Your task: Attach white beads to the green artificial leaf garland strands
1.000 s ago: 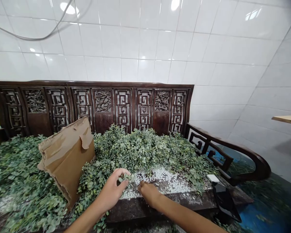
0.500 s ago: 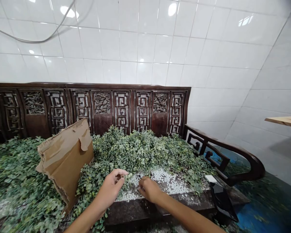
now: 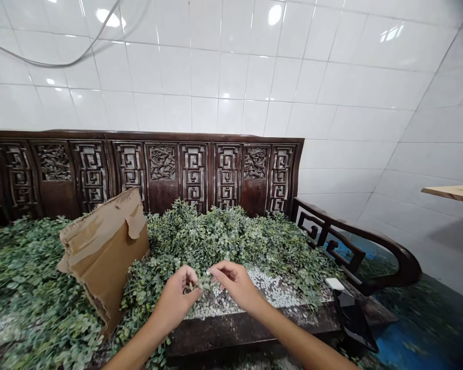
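My left hand (image 3: 176, 297) is closed in a pinch on a small sprig of green artificial leaves (image 3: 204, 282), which sticks out to the right of the fingers. Close beside it, my right hand (image 3: 236, 288) has thumb and forefinger pinched at a tiny white piece (image 3: 208, 272) by the sprig's tip. Whether that piece touches the sprig I cannot tell. Under and behind my hands, many small white pieces (image 3: 275, 290) lie scattered on the dark wooden bench seat (image 3: 231, 329). A large heap of artificial foliage (image 3: 224, 236) rises just behind them.
To the left, a torn piece of cardboard (image 3: 111, 252) stands upright among more foliage (image 3: 31, 267). A black phone-like object (image 3: 353, 318) and a small white block (image 3: 335, 284) sit at the right end. The carved backrest (image 3: 162, 174) and curved armrest (image 3: 401, 262) bound the seat.
My right hand has come up from the scattered white pieces to the sprig, now with a white piece at its fingertips. My left hand still holds the sprig, nearly in place.
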The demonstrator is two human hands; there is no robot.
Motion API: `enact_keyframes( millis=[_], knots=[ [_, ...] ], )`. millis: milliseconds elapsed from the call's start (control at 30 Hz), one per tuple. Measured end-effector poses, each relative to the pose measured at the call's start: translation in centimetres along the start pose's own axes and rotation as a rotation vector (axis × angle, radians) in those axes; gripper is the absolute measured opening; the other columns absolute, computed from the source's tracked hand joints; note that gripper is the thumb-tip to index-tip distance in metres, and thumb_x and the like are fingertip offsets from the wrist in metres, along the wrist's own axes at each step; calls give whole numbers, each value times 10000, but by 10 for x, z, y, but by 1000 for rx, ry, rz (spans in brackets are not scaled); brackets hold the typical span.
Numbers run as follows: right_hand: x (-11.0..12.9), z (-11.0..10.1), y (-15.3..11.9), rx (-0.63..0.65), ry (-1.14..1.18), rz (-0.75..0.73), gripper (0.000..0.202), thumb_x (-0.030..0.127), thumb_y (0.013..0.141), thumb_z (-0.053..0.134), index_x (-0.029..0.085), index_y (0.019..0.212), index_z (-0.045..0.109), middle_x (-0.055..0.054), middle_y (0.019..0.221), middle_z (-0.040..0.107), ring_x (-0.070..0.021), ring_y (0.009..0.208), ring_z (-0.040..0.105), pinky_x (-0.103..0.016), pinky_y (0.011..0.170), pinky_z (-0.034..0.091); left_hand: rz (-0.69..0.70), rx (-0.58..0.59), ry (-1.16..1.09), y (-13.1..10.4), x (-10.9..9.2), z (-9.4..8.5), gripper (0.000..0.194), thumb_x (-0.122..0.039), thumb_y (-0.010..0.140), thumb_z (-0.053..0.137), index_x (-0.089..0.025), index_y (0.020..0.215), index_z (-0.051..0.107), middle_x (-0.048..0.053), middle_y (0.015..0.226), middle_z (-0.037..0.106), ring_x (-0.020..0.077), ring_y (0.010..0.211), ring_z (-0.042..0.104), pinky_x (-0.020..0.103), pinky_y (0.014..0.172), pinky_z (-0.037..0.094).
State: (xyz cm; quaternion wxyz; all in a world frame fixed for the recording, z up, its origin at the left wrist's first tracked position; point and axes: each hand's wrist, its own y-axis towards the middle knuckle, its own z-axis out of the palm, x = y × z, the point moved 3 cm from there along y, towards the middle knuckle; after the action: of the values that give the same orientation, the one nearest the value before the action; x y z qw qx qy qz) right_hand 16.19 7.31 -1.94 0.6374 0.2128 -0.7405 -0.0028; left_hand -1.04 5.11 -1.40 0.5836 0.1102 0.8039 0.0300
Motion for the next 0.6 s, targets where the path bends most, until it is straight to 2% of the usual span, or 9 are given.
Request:
enact_keyframes(
  millis=[133,233,400,467,533,600],
  knots=[
    [1,5,-3,27,57,14,263,434,827,650,177,856,704,-17,716,667,-155,686,614,-241,597,462,-31,17,-22,-1,2,1,202,-272,646,623,-206,824,553,-49,645,502,168,660,541,266,664,434],
    [-1,7,-4,23,90,-4,250,414,804,676,174,870,701,-26,747,690,-157,693,623,-258,631,484,-13,44,5,-2,2,1,194,-291,676,628,-187,840,619,-27,668,547,174,685,562,264,681,446],
    [16,3,-7,-127,-156,-176,176,341,837,637,194,885,721,-55,849,677,-171,754,614,-281,667,492,60,70,152,-5,-10,-1,236,-387,799,577,-197,843,710,43,828,691,210,763,606,279,711,452],
    [27,1,-9,-169,-246,-252,179,325,863,610,210,920,735,-59,857,660,-175,768,610,-284,667,492,123,79,191,-7,-16,-1,309,-417,868,496,-208,793,711,42,795,693,211,757,607,276,708,450],
    [36,2,-11,-151,-282,-301,200,319,888,584,221,958,743,-60,848,656,-175,773,613,-286,673,493,167,80,220,-9,-19,1,382,-418,911,427,-207,725,685,33,705,662,202,701,595,273,690,450],
    [42,6,-13,-104,-294,-332,218,309,905,561,230,985,748,-61,851,660,-174,783,616,-288,691,495,170,81,232,-11,-19,4,382,-410,924,406,-209,745,677,38,718,662,207,709,597,286,716,465]
  ],
)
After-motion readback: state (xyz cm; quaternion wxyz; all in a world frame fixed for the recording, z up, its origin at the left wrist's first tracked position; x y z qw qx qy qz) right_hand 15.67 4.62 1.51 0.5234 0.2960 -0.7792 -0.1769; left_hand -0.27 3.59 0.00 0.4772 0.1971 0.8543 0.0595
